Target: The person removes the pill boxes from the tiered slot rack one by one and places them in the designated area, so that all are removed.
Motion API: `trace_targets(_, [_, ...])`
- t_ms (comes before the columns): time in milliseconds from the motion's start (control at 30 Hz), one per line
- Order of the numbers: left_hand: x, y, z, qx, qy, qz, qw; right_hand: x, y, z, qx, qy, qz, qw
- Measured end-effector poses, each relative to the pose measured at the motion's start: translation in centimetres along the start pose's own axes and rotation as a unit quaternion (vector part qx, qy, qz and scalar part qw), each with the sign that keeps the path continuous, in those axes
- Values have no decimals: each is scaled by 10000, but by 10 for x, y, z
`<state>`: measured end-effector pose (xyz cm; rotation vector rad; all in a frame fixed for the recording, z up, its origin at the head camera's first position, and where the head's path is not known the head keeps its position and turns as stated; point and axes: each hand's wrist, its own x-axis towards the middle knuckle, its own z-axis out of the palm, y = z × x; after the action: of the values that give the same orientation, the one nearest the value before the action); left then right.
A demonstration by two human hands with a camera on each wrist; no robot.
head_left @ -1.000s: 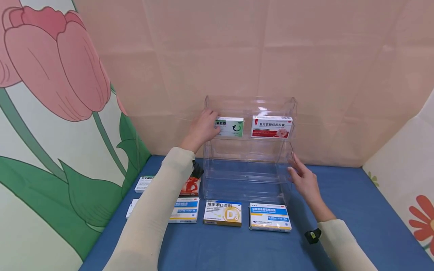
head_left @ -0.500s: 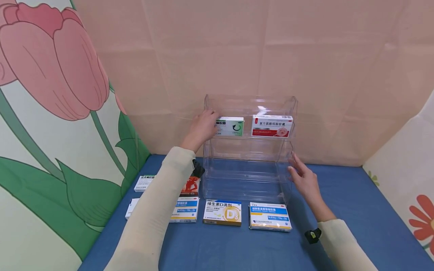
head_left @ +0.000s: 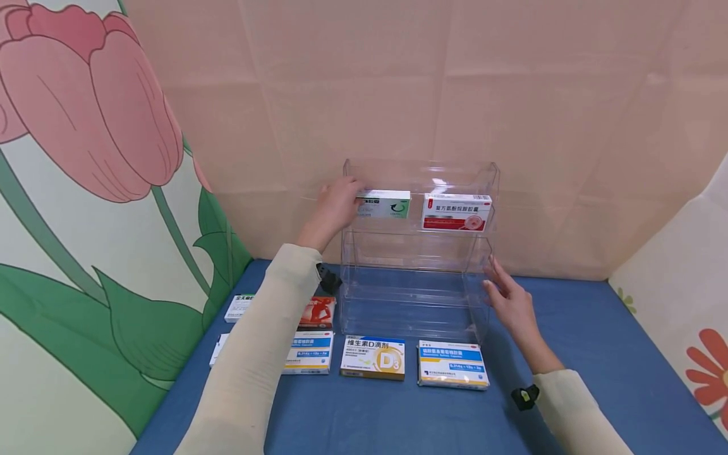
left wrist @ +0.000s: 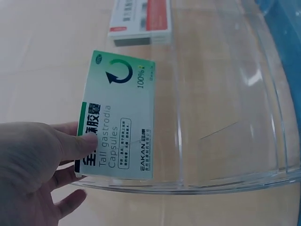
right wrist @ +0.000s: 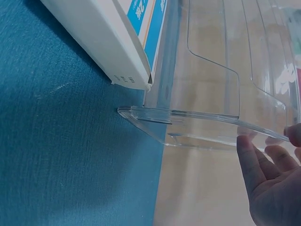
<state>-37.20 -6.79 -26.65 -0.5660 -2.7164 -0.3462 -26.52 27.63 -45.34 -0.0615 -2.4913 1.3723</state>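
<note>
My left hand [head_left: 335, 205] pinches a green and white box of Tall gastrodia Capsules [left wrist: 117, 117] by its left end, thumb on the front. In the head view this capsule box [head_left: 387, 204] is at the top tier of a clear plastic rack [head_left: 412, 272], tilted back a little. Whether it touches the tier is unclear. To its right on that tier leans a red and white capsule box [head_left: 456, 213]. My right hand [head_left: 512, 303] rests its fingertips against the rack's right side panel, its fingers loosely extended in the right wrist view.
On the blue cloth [head_left: 364, 417] before the rack lie a vitamin D box [head_left: 372, 357], a blue and white box [head_left: 453, 364] and another such box [head_left: 309, 352]. A red box [head_left: 317, 313] and white boxes [head_left: 239, 308] are partly behind the left sleeve.
My left hand has risen slightly, and the green and white box has lifted and tipped back with it. The right hand keeps its place on the rack.
</note>
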Motion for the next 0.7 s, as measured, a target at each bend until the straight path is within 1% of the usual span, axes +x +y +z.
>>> trace_targets(133, [-1,-1,-6,-207,119,163,9996,-1,-2,-1,13,4,53,10000])
trace_targets(367, [-2,2,-18,-641,377,200,9970,-2,-4,0,57,-20,68,10000])
trace_targets(433, [-3,3,-23,-777,436,164,9959,-3,-5,-1,57,-17,65,10000])
trace_targets(600, [-7,5,-33,-1058,484,-39,9932,-3,-4,-1,15,-12,30,10000])
trace_targets(700, [-10,6,-38,-1152,550,-62,9918,-3,-4,-1,-16,13,12,10000])
